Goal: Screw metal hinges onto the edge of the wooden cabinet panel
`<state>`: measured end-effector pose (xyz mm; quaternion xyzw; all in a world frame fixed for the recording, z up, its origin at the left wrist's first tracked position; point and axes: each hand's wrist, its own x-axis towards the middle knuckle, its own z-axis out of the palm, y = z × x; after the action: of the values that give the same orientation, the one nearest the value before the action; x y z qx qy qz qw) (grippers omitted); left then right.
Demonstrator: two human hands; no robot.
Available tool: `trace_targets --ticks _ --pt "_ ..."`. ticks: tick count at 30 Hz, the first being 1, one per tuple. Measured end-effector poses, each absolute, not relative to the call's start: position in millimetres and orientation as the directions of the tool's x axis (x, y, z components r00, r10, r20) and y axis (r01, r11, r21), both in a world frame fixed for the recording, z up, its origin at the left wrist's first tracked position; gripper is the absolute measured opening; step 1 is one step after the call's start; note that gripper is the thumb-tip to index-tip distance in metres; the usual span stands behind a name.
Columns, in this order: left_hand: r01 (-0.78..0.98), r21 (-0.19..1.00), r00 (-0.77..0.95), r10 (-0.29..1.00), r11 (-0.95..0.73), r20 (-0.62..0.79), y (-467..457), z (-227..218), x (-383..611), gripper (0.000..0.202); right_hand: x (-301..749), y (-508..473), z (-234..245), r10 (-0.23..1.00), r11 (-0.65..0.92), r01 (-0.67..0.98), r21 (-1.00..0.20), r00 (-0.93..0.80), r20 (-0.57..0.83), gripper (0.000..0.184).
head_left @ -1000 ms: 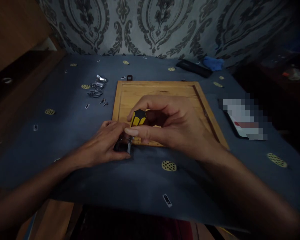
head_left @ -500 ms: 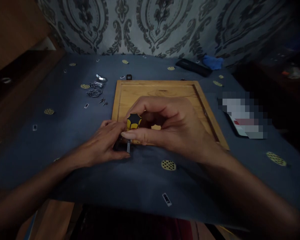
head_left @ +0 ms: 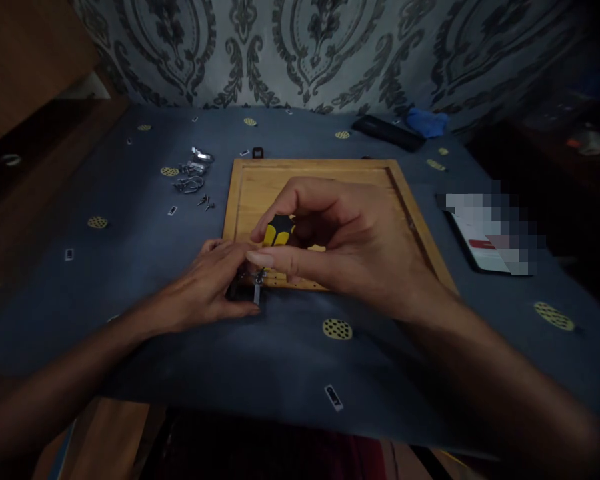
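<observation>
My right hand (head_left: 357, 243) pinches the yellow-and-black handle of a screwdriver (head_left: 279, 231) between thumb and fingers. The screwdriver stands roughly upright, leaning a little right at the top, and its tip is hard to make out. Below it, a small metal latch (head_left: 257, 291) sits at the near left edge of a framed wooden panel (head_left: 325, 175). My left hand (head_left: 210, 287) is closed around that corner, thumb tip against the latch and forefinger by the screwdriver. Part of the latch is hidden by the fingers. Small dark holes show along the panel's near edge.
Several metal latches (head_left: 195, 170) lie to the left on the blue patterned tablecloth (head_left: 130, 280), with a few screws (head_left: 206, 203) near them. A phone (head_left: 485, 240) lies to the right. At the back are a dark case (head_left: 389, 132) and a blue cloth (head_left: 427, 123).
My right hand has shifted slightly up and right, and the screwdriver's handle now leans to the right. My left hand stays in place at the latch.
</observation>
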<state>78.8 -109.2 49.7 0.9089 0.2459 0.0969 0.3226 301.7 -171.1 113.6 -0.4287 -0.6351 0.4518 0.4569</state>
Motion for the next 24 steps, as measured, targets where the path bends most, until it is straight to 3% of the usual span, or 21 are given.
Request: trace_targets --ticks 2,7,10,16,21,24 --pt "0.386 0.635 0.860 0.510 -0.669 0.013 -109.0 50.5 78.3 0.037 301.8 -170.1 113.9 0.956 0.224 0.104 -0.969 -0.216 0.198 0.031" --pt "0.393 0.640 0.854 0.521 -0.660 0.013 -110.4 51.2 78.1 0.035 308.5 -169.9 119.3 0.905 0.255 0.096 -0.962 -0.374 0.203 0.012" --pt "0.383 0.638 0.858 0.514 -0.668 0.024 -111.0 51.2 78.4 0.034 308.5 -171.3 119.3 0.916 0.266 0.118 -0.957 -0.339 0.213 0.009" --pt "0.407 0.599 0.854 0.520 -0.690 0.018 -111.2 51.8 78.5 0.033 302.0 -170.5 116.9 0.940 0.274 0.091 -0.957 -0.238 0.246 0.032" --pt "0.411 0.623 0.852 0.523 -0.666 -0.003 -110.3 52.7 79.8 0.037 309.2 -169.0 119.4 0.893 0.285 0.083 -0.955 -0.386 0.233 0.014" --pt "0.408 0.628 0.851 0.525 -0.663 0.002 -109.8 51.7 79.2 0.037 311.2 -169.5 119.3 0.903 0.284 0.129 -0.950 -0.370 0.219 0.010"
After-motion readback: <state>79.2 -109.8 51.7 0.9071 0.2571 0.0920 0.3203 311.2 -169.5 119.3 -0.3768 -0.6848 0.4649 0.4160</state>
